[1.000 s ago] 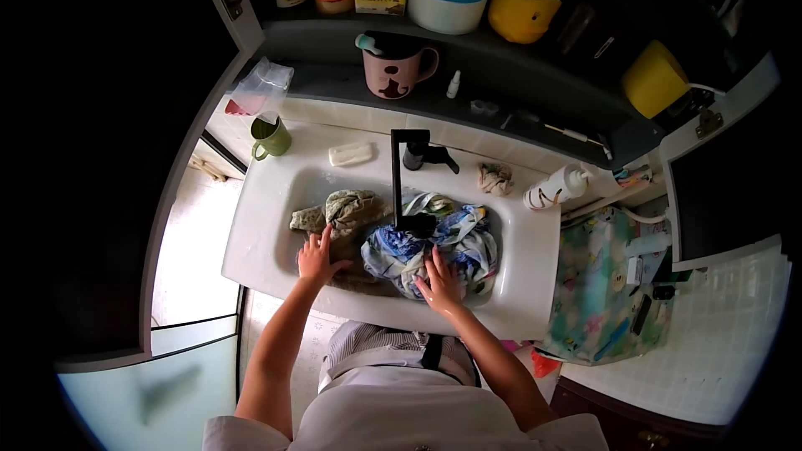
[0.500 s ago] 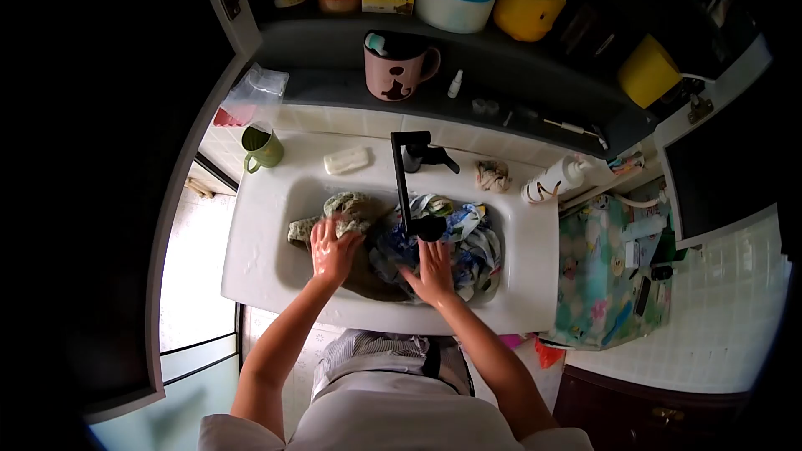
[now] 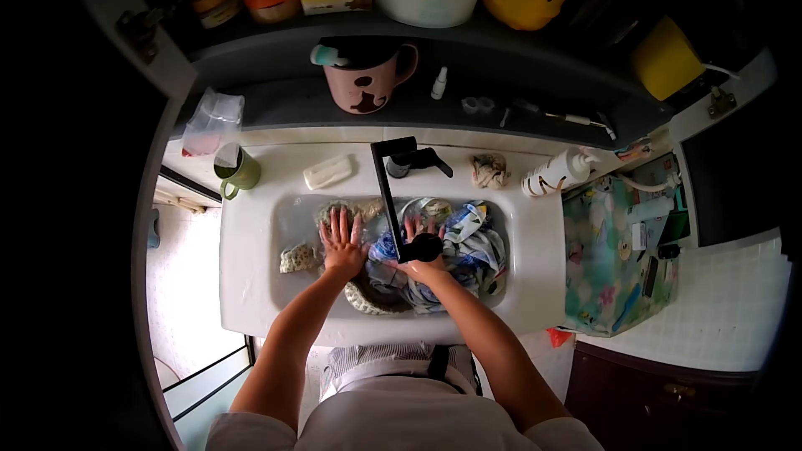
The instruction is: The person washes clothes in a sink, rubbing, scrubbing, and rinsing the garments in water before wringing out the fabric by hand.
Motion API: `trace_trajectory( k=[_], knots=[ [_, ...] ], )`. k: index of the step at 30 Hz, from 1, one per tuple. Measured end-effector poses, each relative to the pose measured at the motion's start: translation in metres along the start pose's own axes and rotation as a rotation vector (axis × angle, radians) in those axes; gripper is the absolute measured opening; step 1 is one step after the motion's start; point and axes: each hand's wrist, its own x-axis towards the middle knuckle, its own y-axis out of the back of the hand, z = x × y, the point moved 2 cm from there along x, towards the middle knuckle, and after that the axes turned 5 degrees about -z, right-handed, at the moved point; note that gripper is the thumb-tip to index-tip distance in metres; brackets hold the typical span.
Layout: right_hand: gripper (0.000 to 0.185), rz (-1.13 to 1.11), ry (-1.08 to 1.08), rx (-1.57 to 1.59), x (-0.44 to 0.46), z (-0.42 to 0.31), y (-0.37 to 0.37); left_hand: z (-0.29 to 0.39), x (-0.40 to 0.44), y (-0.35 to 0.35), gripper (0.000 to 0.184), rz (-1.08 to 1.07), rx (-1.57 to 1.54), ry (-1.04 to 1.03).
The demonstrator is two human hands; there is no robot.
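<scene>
Wet cloths lie in water in the white sink. My left hand presses flat with spread fingers on the patterned beige-green cloth at the left. Beneath the black faucet, my right hand rests on the blue and white cloth. Its fingers are apart, and the faucet's spout covers part of the hand. A bar of white soap lies on the sink's back rim, left of the faucet.
A green mug stands at the back left. A crumpled cloth and a pump bottle are at the back right. Above the sink, a dark shelf holds a pink mug. Cabinet doors hang open on both sides.
Both hands have pushed forward and down onto the cloths, with fingers spread. The beige-green cloth has spread out lower in the water. The camera view has shifted closer to the shelf.
</scene>
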Motion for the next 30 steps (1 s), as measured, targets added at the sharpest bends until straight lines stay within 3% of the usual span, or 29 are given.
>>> trace_trajectory(
  k=[5, 8, 11, 12, 18, 22, 24, 26, 27, 30],
  knots=[
    [0.076, 0.116, -0.039, -0.178, 0.016, 0.003, -0.037, 0.006, 0.03, -0.008, 0.079, -0.386, 0.207, 0.143],
    [0.065, -0.085, -0.136, -0.149, 0.017, -0.014, 0.0, 0.01, 0.034, 0.014, 0.08, -0.417, 0.14, 0.135],
    [0.063, 0.055, -0.12, -0.171, 0.021, -0.009, -0.021, -0.011, 0.041, -0.052, 0.083, -0.156, 0.197, 0.133],
    [0.063, 0.081, -0.093, -0.175, 0.018, -0.008, -0.024, -0.015, 0.041, -0.067, 0.083, -0.047, 0.244, 0.125],
    [0.091, 0.097, 0.163, 0.198, -0.008, 0.012, -0.012, 0.003, 0.001, 0.001, 0.068, -0.057, -0.07, 0.052],
    [0.11, 0.252, -0.069, -0.008, -0.059, 0.037, 0.024, 0.025, -0.042, 0.036, 0.068, -0.187, -0.362, 0.016],
    [0.12, 0.302, -0.242, 0.055, -0.07, 0.07, 0.035, 0.035, -0.058, 0.027, 0.085, -0.127, -0.322, -0.06],
    [0.115, 0.409, -0.243, 0.175, -0.072, 0.102, 0.033, 0.06, -0.068, 0.037, 0.093, -0.076, -0.323, -0.12],
    [0.11, 0.291, -0.298, 0.184, -0.069, 0.109, 0.034, 0.071, -0.07, 0.039, 0.108, -0.081, -0.281, -0.157],
    [0.088, 0.116, -0.365, 0.287, -0.052, 0.117, 0.029, 0.1, -0.072, 0.044, 0.113, -0.146, -0.265, -0.2]
  ],
)
